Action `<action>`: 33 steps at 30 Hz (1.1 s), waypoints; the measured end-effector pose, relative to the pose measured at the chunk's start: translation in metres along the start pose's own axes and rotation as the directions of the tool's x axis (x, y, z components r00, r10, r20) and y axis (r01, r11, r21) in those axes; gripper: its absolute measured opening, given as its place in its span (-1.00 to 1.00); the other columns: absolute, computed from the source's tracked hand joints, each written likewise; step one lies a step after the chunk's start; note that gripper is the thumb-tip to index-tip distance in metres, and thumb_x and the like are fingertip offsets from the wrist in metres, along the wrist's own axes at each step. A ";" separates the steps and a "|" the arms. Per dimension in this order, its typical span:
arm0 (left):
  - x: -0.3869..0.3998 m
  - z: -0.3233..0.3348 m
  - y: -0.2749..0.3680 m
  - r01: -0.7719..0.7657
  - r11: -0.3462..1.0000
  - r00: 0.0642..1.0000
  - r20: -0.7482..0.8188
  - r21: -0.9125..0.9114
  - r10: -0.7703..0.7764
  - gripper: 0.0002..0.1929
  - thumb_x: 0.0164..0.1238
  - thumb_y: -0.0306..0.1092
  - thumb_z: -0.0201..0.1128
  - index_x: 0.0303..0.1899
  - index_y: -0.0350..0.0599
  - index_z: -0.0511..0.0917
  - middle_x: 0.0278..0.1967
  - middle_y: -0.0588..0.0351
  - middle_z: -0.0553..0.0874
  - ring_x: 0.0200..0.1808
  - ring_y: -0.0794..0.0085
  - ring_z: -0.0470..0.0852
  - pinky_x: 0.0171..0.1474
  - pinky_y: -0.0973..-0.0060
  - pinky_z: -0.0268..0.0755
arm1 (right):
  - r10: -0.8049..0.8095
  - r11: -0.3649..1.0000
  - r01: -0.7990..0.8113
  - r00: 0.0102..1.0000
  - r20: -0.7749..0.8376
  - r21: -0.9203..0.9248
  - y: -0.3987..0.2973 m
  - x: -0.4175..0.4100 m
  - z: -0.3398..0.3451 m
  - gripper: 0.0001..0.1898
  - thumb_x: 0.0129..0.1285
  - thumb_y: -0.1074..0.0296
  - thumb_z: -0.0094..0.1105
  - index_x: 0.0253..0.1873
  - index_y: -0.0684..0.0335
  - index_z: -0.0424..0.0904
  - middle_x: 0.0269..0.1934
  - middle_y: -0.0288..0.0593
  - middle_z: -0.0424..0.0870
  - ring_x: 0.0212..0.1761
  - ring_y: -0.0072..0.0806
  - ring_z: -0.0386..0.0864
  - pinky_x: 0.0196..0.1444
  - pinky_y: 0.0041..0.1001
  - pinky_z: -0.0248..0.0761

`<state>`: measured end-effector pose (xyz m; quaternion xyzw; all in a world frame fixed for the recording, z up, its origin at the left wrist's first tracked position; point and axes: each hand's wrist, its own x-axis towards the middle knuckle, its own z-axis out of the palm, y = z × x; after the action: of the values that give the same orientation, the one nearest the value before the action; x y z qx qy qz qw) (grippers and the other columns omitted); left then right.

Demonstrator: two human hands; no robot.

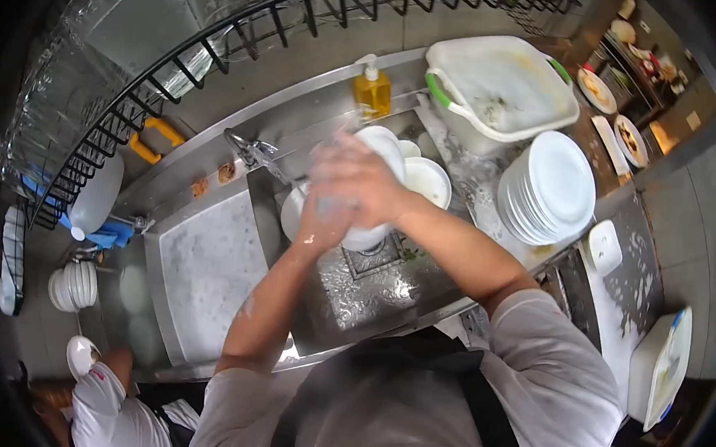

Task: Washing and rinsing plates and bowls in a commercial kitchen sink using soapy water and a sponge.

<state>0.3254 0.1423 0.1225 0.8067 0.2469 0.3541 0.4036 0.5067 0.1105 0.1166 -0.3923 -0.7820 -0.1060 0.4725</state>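
Above a stainless steel sink basin [365, 292], my left hand [331, 212] and my right hand [367, 174] are pressed together, blurred by motion. Something pale blue-grey shows between them; what it is cannot be told. Beneath and behind the hands are white plates [383, 143] and a white bowl [428, 182], partly hidden. Water runs from the metal faucet [248, 147] beside them. A pump bottle of yellow liquid [373, 94] stands on the sink's back ledge.
Right of the basin stand a tall stack of white plates [560, 188] and a white tub with green handles [498, 90]. A second basin [214, 282] holds whitish water at left. A black wire rack [240, 31] hangs overhead. A co-worker [127, 413] is at lower left.
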 end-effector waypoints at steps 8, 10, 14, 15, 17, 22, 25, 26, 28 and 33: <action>-0.082 0.004 0.012 0.080 0.996 0.996 -0.047 0.040 -0.078 -0.59 0.19 -0.29 0.42 0.01 -0.37 0.63 -0.25 -0.10 0.80 -0.20 0.28 0.81 -0.06 0.31 0.62 | 0.896 -0.422 -0.086 0.111 0.430 0.903 0.018 -0.060 0.019 -0.55 0.33 -0.12 0.10 -0.09 0.19 0.70 -0.23 -0.06 0.77 -0.18 -0.10 0.74 0.06 -0.14 0.62; -0.105 0.016 0.004 0.165 0.986 0.985 -0.057 0.005 -0.165 -0.61 0.21 -0.27 0.42 -0.03 -0.37 0.64 -0.33 -0.10 0.80 -0.30 0.24 0.81 -0.15 0.32 0.63 | 0.879 -0.457 -0.080 0.111 0.463 0.886 0.013 -0.083 0.031 -0.53 0.34 -0.12 0.07 -0.08 0.22 0.70 -0.22 -0.05 0.79 -0.17 -0.13 0.76 0.09 -0.13 0.63; -0.121 0.034 -0.011 0.142 0.982 0.987 -0.090 0.122 -0.131 -0.65 0.25 -0.26 0.43 -0.07 -0.36 0.66 -0.37 -0.10 0.79 -0.34 0.21 0.80 -0.17 0.31 0.62 | 0.880 -0.470 -0.085 0.038 0.474 0.879 -0.031 -0.092 0.040 -0.44 0.38 -0.18 -0.04 0.08 0.21 0.69 -0.05 -0.01 0.79 0.00 -0.07 0.74 0.25 -0.07 0.54; -0.120 0.035 -0.011 0.147 0.984 0.986 -0.098 0.096 -0.138 -0.65 0.25 -0.26 0.43 -0.07 -0.36 0.66 -0.37 -0.10 0.79 -0.34 0.21 0.80 -0.17 0.31 0.62 | 0.840 -0.542 0.078 0.062 0.538 0.837 -0.046 -0.085 0.034 -0.37 0.41 -0.24 -0.12 0.21 0.18 0.63 0.09 0.00 0.73 0.12 -0.05 0.69 0.34 -0.06 0.45; -0.112 0.034 -0.006 0.065 0.998 0.998 -0.014 0.022 -0.065 -0.62 0.26 -0.26 0.44 -0.02 -0.36 0.66 -0.30 -0.10 0.80 -0.23 0.19 0.81 -0.07 0.32 0.62 | 0.796 -0.600 0.246 0.096 0.597 0.761 -0.076 -0.070 0.031 -0.30 0.44 -0.29 -0.21 0.34 0.16 0.57 0.23 0.01 0.67 0.23 -0.02 0.63 0.44 -0.04 0.37; -0.080 0.025 0.025 -0.297 0.950 0.949 -0.084 0.096 0.305 -0.62 0.29 -0.26 0.44 0.03 -0.33 0.68 -0.22 -0.15 0.82 -0.19 0.11 0.82 -0.09 0.25 0.63 | 0.906 -0.421 0.186 0.038 0.422 0.887 -0.094 -0.036 -0.007 -0.12 0.48 -0.44 -0.41 0.51 0.24 0.35 0.37 0.00 0.56 0.39 0.06 0.49 0.46 0.09 0.33; -0.066 0.022 0.041 0.274 0.936 0.959 -0.011 -0.221 -0.283 -0.65 0.33 -0.33 0.43 0.03 -0.41 0.69 -0.17 -0.07 0.83 -0.16 0.29 0.81 -0.08 0.35 0.62 | 0.929 -0.370 0.240 0.104 0.356 0.897 -0.097 -0.034 -0.010 -0.11 0.47 -0.47 -0.44 0.51 0.23 0.35 0.40 0.01 0.52 0.43 0.07 0.46 0.49 0.09 0.29; -0.062 0.025 0.045 0.200 0.940 0.974 -0.048 -0.275 -0.221 -0.66 0.34 -0.36 0.43 0.01 -0.44 0.69 -0.18 -0.04 0.82 -0.16 0.34 0.79 -0.09 0.37 0.62 | 0.914 -0.308 0.410 -0.124 0.386 0.859 -0.103 -0.029 -0.008 -0.12 0.48 -0.45 -0.42 0.51 0.23 0.34 0.40 0.03 0.52 0.41 0.06 0.47 0.49 0.06 0.30; -0.059 0.029 0.054 -0.007 0.972 0.997 -0.079 -0.236 -0.012 -0.68 0.34 -0.39 0.43 0.01 -0.45 0.68 -0.18 -0.01 0.82 -0.16 0.39 0.77 -0.08 0.40 0.61 | 0.865 -0.386 0.471 -0.114 0.488 0.794 -0.105 -0.026 -0.010 -0.22 0.55 -0.32 -0.40 0.50 0.24 0.36 0.35 0.04 0.57 0.37 0.04 0.52 0.48 0.00 0.35; -0.045 0.042 0.078 0.081 0.944 0.985 -0.118 -0.319 -0.124 -0.66 0.36 -0.38 0.42 0.04 -0.44 0.67 -0.13 -0.02 0.80 -0.12 0.40 0.75 -0.03 0.41 0.57 | 0.999 0.047 -0.374 -0.006 -0.053 0.926 -0.092 -0.009 -0.066 -0.45 0.65 0.06 -0.39 0.33 0.39 0.45 0.15 0.10 0.69 0.14 -0.05 0.70 0.34 0.03 0.49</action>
<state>0.3386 0.0486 0.1524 0.6924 0.2563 0.4216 0.5264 0.4869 0.0091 0.1627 -0.4618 -0.0840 0.3443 0.8131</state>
